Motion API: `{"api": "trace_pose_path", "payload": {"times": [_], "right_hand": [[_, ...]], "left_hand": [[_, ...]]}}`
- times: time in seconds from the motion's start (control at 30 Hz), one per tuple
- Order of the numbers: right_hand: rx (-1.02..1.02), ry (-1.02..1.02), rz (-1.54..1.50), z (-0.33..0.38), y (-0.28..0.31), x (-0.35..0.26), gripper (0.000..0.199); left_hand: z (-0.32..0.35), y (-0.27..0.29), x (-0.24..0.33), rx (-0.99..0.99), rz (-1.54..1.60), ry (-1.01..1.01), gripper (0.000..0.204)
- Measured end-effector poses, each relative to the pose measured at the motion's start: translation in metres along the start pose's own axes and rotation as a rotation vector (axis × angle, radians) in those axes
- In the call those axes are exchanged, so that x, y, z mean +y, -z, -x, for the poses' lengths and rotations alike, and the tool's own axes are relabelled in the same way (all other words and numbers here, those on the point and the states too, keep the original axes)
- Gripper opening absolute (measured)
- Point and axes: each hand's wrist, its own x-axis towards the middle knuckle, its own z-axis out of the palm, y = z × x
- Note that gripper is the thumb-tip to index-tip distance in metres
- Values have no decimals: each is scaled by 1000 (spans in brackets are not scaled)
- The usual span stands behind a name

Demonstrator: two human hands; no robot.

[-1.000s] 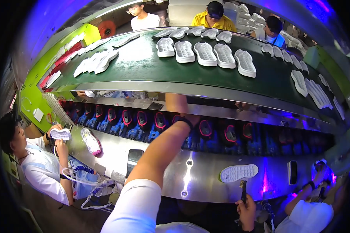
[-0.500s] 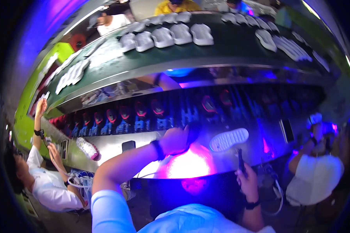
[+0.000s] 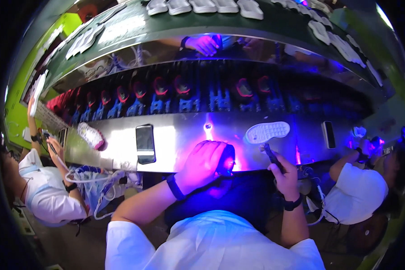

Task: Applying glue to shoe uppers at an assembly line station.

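My left hand point(image 3: 201, 164) is closed round a dark shoe upper point(image 3: 227, 161), held above the front edge of the metal table. Purple and pink light falls over the hand and the upper, and my fingers hide part of it. In my right hand point(image 3: 284, 177) is a brush point(image 3: 272, 154) with a dark handle, gripped between thumb and fingers, its head pointing up and left. Beyond the brush a white shoe sole point(image 3: 267, 132) lies flat, tread-like ridges up, apart from both hands.
A phone point(image 3: 145, 144) and a patterned shoe point(image 3: 91, 136) lie to the left, another phone point(image 3: 328, 134) to the right. Behind runs a line of dark shoes with red rims point(image 3: 161, 86), below a green shelf point(image 3: 283, 24) bearing white soles. Co-workers sit on either side point(image 3: 54, 198) point(image 3: 357, 193).
My left hand has come nearer to me with the shoe upper. The right hand has raised the brush, now tilted toward the upper. The whole view has shifted downward.
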Motion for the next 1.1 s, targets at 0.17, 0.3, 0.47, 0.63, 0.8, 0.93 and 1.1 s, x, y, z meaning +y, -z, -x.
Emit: {"api": "trace_pose_path", "payload": {"times": [0.17, 0.3, 0.47, 0.63, 0.8, 0.93, 1.1], "right_hand": [[-207, 14, 171, -15, -40, 17, 38], [-311, -36, 108, -24, -75, 47, 37], [-325, -174, 72, -27, -100, 60, 38], [-351, -147, 122, -17, -106, 52, 38], [-423, -79, 13, 3, -99, 43, 38], [-483, -138, 48, 7, -88, 35, 38], [-424, -188, 182, -21, -98, 31, 37]], "left_hand": [[71, -3, 28, 46, 8, 228, 77], [108, -13, 35, -13, 12, 249, 79], [128, -19, 24, -72, 4, 211, 67], [132, -16, 20, -133, 37, 177, 54], [133, -16, 11, -115, 23, 138, 54], [131, -14, 5, -144, 0, 88, 51], [135, -18, 3, -169, -3, 93, 52]]}}
